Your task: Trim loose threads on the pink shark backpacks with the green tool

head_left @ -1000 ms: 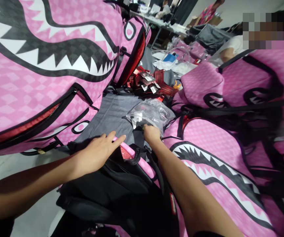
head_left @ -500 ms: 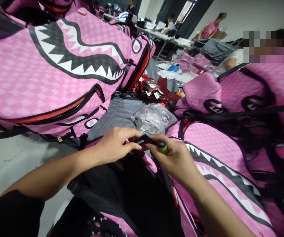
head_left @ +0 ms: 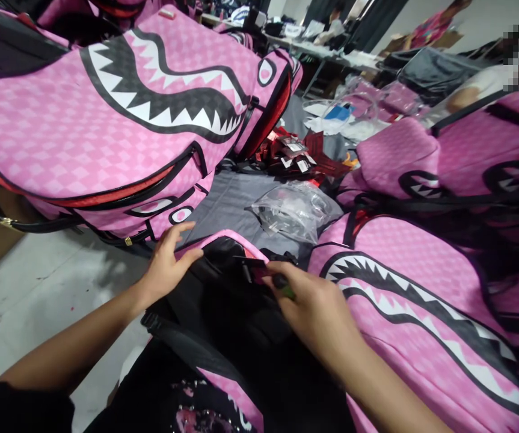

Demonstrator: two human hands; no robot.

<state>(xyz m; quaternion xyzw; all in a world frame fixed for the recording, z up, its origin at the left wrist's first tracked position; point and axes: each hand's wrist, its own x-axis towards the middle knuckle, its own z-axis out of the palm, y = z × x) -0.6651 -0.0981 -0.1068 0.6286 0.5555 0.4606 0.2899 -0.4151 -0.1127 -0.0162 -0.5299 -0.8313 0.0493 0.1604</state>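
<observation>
A black and pink bag [head_left: 236, 313] lies in front of me, its dark side up and a pink edge at the top. My left hand [head_left: 171, 258] is open, thumb and fingers apart, near that pink edge, and holds nothing. Closed at the right of the bag, my right hand [head_left: 304, 294] grips a tool with a green and black handle [head_left: 284, 286], mostly hidden in the palm. Its thumb and finger also pinch a small dark flat piece [head_left: 251, 263]. A crumpled clear plastic bag [head_left: 297, 210] lies just beyond on the grey cloth [head_left: 236, 195].
A large pink backpack [head_left: 52, 132] with a shark-mouth print fills the left. Another [head_left: 417, 264] lies on the right, with more pink bags [head_left: 399, 156] behind. Red tags [head_left: 293, 150] are piled beyond the plastic. People and tables [head_left: 326, 53] show in the back.
My left hand has let go of the dark piece, opened and moved left. My right hand still holds the tool and the piece, slightly lower. The view has shifted left.
</observation>
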